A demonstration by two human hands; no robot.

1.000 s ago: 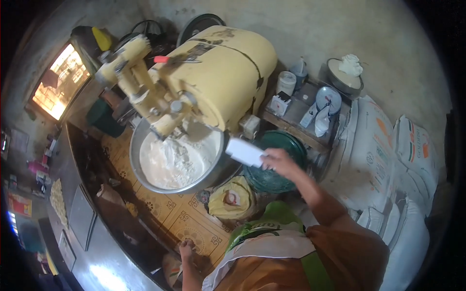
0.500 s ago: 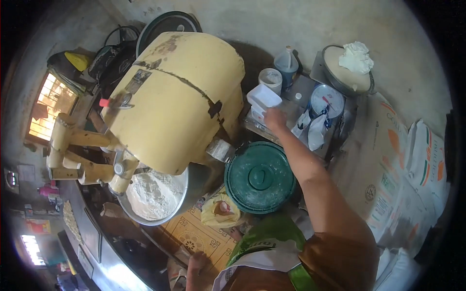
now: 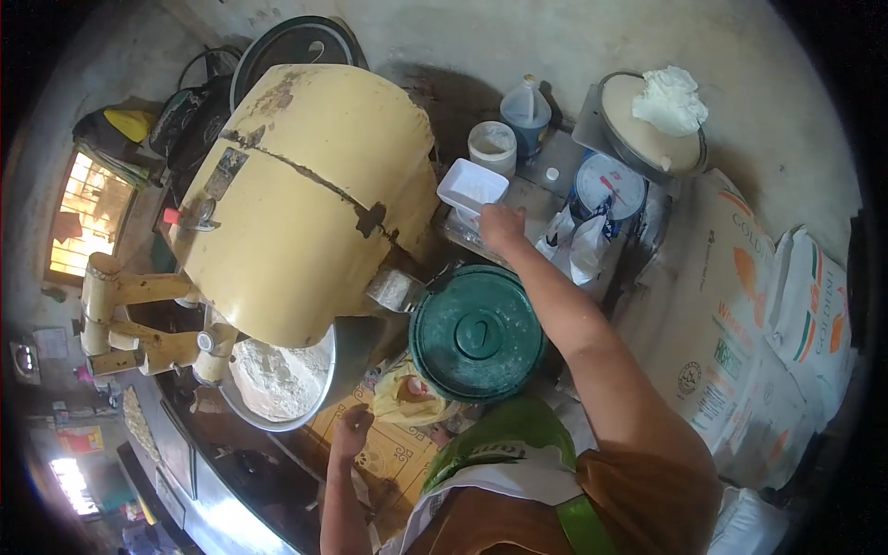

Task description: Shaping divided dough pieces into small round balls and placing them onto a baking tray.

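Right hand (image 3: 502, 227) grips a white rectangular tub (image 3: 470, 181), tub just in front of a round pail (image 3: 492, 148), left hand (image 3: 351, 433) is curled, cannot tell if holding anything, green lidded bin (image 3: 477, 335) nearby, dial scale (image 3: 608, 183), pale sacks (image 3: 708, 305) at right bear orange and green printing.

Small bakery workroom, 1 big yellow dough mixer (image 3: 287, 245), metal bowl (image 3: 349, 363) of flour (image 3: 282, 377), dial scale (image 3: 594, 178), stacked sacks (image 3: 689, 296)

Tub (image 3: 474, 183) beyond the bucket (image 3: 477, 335), mixing bowl (image 3: 350, 359) to the left, sacks (image 3: 708, 296) to the right.
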